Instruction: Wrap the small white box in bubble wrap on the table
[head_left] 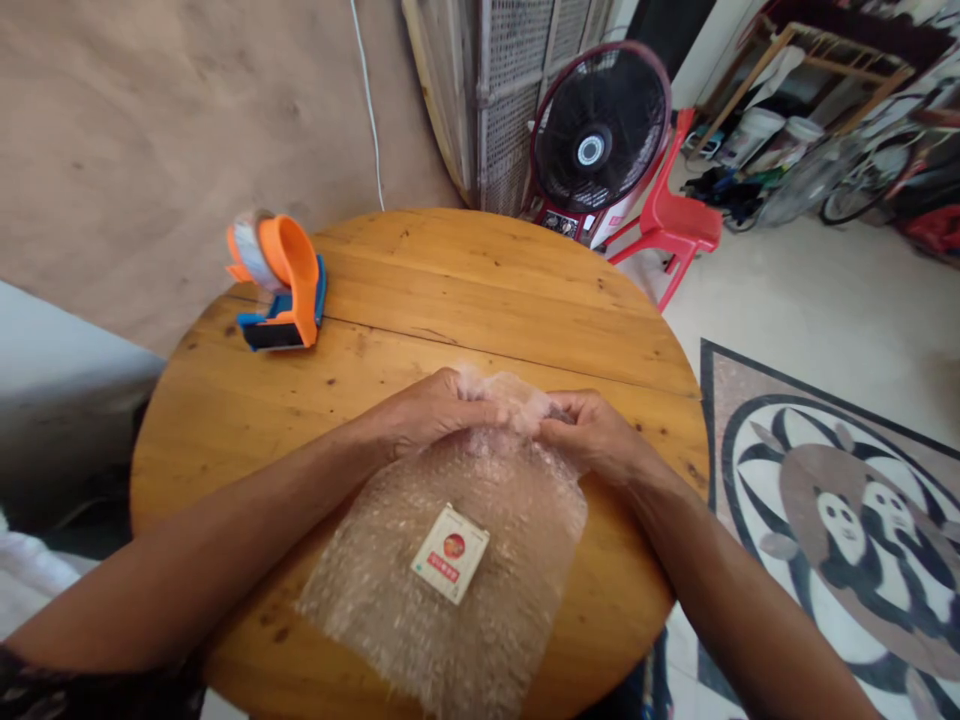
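A sheet of clear bubble wrap point(375, 590) lies over the near part of the round wooden table. Its far end is bunched up between my hands. My left hand point(442, 410) pinches that end from the left, thumb on top. From the right, my right hand point(581, 425) grips the same gathered edge, its fingers closed on the plastic. A small cream-coloured box point(452, 555) with a red round picture and a red label rests flat on the bubble wrap, nearer to me and touched by neither hand.
An orange and blue tape dispenser point(296, 290) with a roll of tape stands at the table's point(480, 290) far left. Beyond the table are a standing fan point(600, 130) and a red plastic chair point(679, 215). A panda-patterned floor panel point(862, 530) is to the right.
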